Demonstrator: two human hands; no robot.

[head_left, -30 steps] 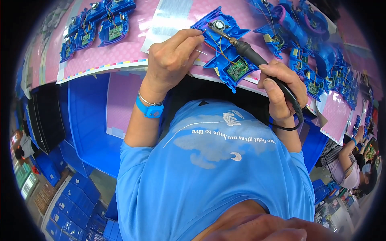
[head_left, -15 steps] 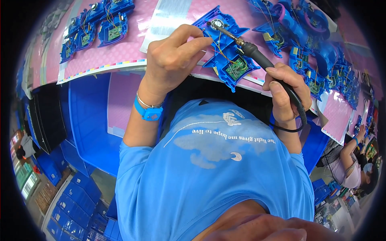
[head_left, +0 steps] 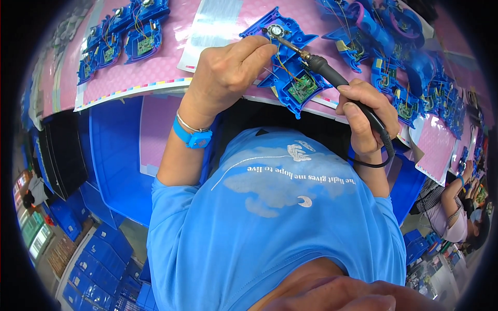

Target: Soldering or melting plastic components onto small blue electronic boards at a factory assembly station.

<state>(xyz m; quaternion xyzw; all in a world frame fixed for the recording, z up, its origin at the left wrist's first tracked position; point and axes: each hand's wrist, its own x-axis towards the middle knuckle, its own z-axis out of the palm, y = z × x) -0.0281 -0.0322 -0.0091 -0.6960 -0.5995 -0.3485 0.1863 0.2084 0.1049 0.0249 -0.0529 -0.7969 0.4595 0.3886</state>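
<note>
My right hand (head_left: 367, 111) grips a black-handled soldering iron (head_left: 332, 72) slantwise. Its metal tip meets the edge of a round silver speaker (head_left: 275, 31) in an open blue plastic housing (head_left: 295, 39). At the speaker's near left, my left hand (head_left: 231, 70) is closed in a pinch, its fingertips on a thin wire whose end they hide. Yellow and red wires (head_left: 282, 65) run from there down to a green circuit board (head_left: 302, 89) in the lower part of the housing. The housing lies on the pink table mat near the front edge.
Several similar blue housings (head_left: 142, 44) lie at the far left, and more crowd the right (head_left: 410, 62). A white sheet (head_left: 210, 31) lies on the pink mat (head_left: 171, 57). Below the edge stands a blue bin (head_left: 116, 155). A co-worker (head_left: 451, 207) sits at the far right.
The housing has shifted slightly left along with both hands. My left fingertips are a little nearer the speaker, and the iron's tip stays at the speaker's edge.
</note>
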